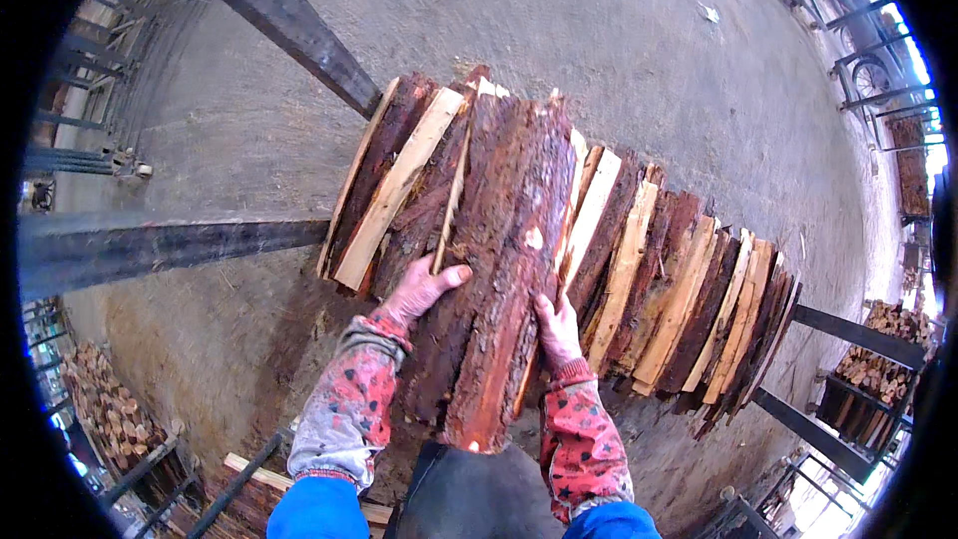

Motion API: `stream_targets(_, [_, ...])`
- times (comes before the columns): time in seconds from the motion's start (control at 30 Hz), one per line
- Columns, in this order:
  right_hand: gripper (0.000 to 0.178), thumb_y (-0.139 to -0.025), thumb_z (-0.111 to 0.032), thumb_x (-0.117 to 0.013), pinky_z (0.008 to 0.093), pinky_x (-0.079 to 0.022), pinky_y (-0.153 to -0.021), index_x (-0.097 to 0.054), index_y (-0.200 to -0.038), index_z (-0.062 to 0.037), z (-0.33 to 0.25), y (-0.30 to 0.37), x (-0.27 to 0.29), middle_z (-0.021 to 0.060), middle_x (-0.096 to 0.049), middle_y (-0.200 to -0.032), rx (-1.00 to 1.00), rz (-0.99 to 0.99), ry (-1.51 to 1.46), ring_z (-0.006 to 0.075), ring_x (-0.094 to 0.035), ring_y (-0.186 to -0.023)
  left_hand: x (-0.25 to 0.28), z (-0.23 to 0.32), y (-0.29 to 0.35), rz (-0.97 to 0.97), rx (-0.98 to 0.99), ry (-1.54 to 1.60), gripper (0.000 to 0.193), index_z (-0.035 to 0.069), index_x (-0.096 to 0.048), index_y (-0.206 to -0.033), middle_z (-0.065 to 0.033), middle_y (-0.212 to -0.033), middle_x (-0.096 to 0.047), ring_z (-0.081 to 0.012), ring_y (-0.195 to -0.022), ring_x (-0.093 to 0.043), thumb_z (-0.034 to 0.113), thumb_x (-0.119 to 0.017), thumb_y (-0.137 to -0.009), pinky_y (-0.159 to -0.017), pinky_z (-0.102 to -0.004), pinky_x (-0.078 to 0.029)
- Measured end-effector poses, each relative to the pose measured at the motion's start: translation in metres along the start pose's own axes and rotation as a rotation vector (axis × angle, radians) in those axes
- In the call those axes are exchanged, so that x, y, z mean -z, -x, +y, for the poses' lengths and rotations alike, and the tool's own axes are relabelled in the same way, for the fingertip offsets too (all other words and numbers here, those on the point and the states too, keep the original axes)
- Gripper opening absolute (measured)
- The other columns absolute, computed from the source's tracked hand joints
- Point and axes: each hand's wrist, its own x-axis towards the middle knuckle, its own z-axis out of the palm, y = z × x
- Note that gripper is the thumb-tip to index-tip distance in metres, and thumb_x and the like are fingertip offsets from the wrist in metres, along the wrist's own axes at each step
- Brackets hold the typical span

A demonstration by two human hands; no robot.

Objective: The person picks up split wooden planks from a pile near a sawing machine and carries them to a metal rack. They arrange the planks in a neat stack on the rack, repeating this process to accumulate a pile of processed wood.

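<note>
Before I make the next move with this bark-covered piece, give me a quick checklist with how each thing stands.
1. Left hand at the left side of the bark-covered piece: ok.
2. Right hand at its right side, thumb against the bark: ok.
3. Fingers wrapped underneath: cannot tell, mostly hidden.
4. Hands gloved: not ok, both are bare.
5. Piece fully lifted off the wood row: cannot tell from above.
6. Dark bars present at both row ends: ok.
</note>
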Motion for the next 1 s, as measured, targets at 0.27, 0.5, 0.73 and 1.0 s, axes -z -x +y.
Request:
stream_targets(0.27, [0.095, -0.078, -0.041, -0.073, 0.0414, -0.030, -0.111, -0.025, -0.139, 0.0146, 0.071, -0.105, -0.074, 0.0356, -0.027, -0.143, 0.087, -0.100, 1.021, 0.0441, -0.032, -0.134, 0.036, -0.075, -0.100, 0.416, 0.158, -0.676, 0.105, -0.008, -0.020, -0.144, -0.0318, -0.137, -0.042, -0.0385, -0.125, -0.047, 0.039, -0.080, -0.072, -0.104, -0.0398, -0.040])
stream_targets(0.5, [0.089, -0.079, -0.041, -0.071, 0.0427, -0.034, -0.109, -0.028, -0.143, 0.0045, 0.064, -0.100, -0.060, 0.0301, -0.025, -0.147, 0.026, -0.246, 1.057, 0.0422, -0.034, -0.133, 0.043, -0.114, -0.104, 0.467, -0.017, -0.661, 0.097, -0.006, -0.024, -0.143, -0.0290, -0.137, -0.044, -0.0378, -0.126, -0.046, 0.028, -0.080, -0.072, -0.107, -0.0383, -0.036])
stream_targets(0.73, [0.070, -0.083, -0.040, -0.066, 0.0440, -0.044, -0.098, -0.042, -0.136, -0.0016, 0.077, 0.068, -0.003, 0.0282, -0.050, -0.127, 0.005, -0.273, 0.864, 0.0418, -0.051, -0.116, 0.044, -0.128, -0.024, 0.536, 0.138, -0.801, 0.090, -0.005, -0.027, -0.142, -0.0275, -0.140, -0.040, -0.0386, -0.131, -0.038, 0.030, -0.075, -0.074, -0.110, -0.0410, -0.031])
stream_targets(1.0, [0.061, -0.083, -0.045, -0.061, 0.0420, -0.049, -0.091, -0.056, -0.125, -0.0002, 0.085, 0.225, 0.061, 0.0192, -0.066, -0.109, -0.315, -0.379, 0.875, 0.0351, -0.062, -0.104, 0.016, -0.151, 0.142, 0.338, 0.343, -0.808, 0.070, -0.005, -0.052, -0.123, -0.0272, -0.117, -0.060, -0.0409, -0.112, -0.057, 0.031, -0.077, -0.068, -0.096, -0.0432, -0.045])
